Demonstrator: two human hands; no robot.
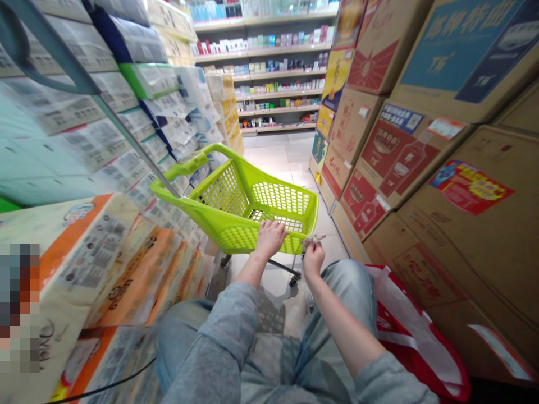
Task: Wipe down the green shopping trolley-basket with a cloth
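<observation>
A lime-green plastic shopping cart (236,235) on dark wheels stands in front of my knees, its basket bare inside where I can see it. My left hand (272,235) rests over the near rim of the basket, fingers curled onto it. Close to the cart's right corner, my right hand (314,259) pinches a crumpled, pale grey-white cloth (313,240). The cloth is against or just beside the basket's near wall; I cannot tell if it touches.
Packs of tissue paper (122,269) are stacked on the left, and cardboard cartons (421,157) on the right. A red and white bag (404,325) lies by my right leg. Shelves of small goods (278,73) stand beyond the tiled aisle floor (280,163).
</observation>
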